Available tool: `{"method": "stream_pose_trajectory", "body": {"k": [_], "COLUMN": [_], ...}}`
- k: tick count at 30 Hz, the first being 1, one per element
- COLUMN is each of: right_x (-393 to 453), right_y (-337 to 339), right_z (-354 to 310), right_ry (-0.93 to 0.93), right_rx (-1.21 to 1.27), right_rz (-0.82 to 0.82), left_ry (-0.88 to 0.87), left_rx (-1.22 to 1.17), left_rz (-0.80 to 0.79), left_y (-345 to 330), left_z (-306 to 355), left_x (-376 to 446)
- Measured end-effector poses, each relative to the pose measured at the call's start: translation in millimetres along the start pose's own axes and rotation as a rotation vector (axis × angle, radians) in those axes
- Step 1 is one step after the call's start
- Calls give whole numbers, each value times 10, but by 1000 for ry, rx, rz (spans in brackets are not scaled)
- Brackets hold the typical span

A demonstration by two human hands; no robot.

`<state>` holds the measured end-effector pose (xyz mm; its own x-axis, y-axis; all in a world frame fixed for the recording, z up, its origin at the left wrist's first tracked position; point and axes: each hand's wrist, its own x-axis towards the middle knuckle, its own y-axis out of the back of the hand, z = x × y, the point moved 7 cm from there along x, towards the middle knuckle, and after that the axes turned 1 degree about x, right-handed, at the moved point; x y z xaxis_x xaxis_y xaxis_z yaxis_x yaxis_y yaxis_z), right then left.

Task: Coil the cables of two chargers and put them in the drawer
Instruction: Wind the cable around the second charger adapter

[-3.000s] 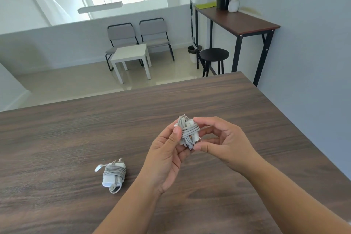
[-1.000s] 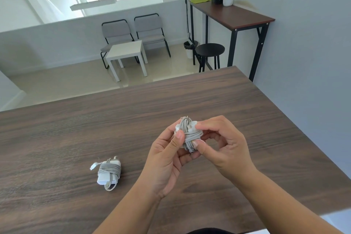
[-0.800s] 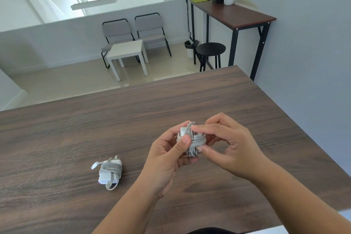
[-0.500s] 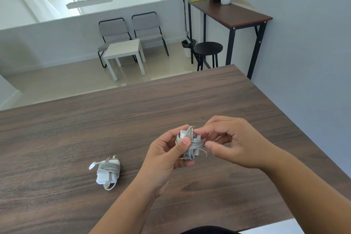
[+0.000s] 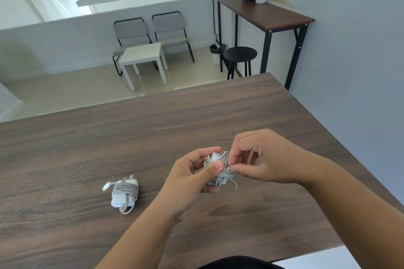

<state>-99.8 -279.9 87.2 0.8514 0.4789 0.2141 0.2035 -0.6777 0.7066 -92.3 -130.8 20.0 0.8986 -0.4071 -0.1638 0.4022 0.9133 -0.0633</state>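
My left hand (image 5: 191,178) grips a white charger (image 5: 219,168) with its grey cable wound around the body, thumb pressed on the coils, held just above the dark wooden table (image 5: 153,126). My right hand (image 5: 265,157) pinches the cable's thin end at the charger's right side. A short loose tail curls out below the bundle. A second white charger (image 5: 124,194) lies on the table to the left, its cable wrapped around it and a small white connector sticking out at its upper left. No drawer is in view.
The table's right edge runs close to a grey wall (image 5: 349,72). Beyond the far edge stand a white side table (image 5: 143,53), two grey chairs, a black stool (image 5: 240,53) and a tall desk (image 5: 266,15) with a vase.
My right hand's fingers shifted around the held charger, working the cable end against the coils. The bundle dropped slightly lower. The charger on the table stayed put.
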Motion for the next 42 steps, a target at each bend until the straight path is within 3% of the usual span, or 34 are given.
{"method": "stream_pose_trajectory", "body": {"k": [5, 23, 35, 42], "right_x": [36, 99, 78, 80], "right_y": [-46, -145, -113, -84], "right_z": [1, -45, -94, 144], "right_ry": [-15, 78, 116, -100], "right_rx": [-86, -115, -75, 193], "right_rz": [-83, 77, 190, 195], "left_ry": [-8, -26, 47, 98], "left_rx": [17, 146, 96, 93], "left_rz": [16, 47, 45, 80], "left_y": [11, 91, 165, 129], "left_z": [-5, 167, 242, 193], "left_x": [6, 113, 79, 53]}}
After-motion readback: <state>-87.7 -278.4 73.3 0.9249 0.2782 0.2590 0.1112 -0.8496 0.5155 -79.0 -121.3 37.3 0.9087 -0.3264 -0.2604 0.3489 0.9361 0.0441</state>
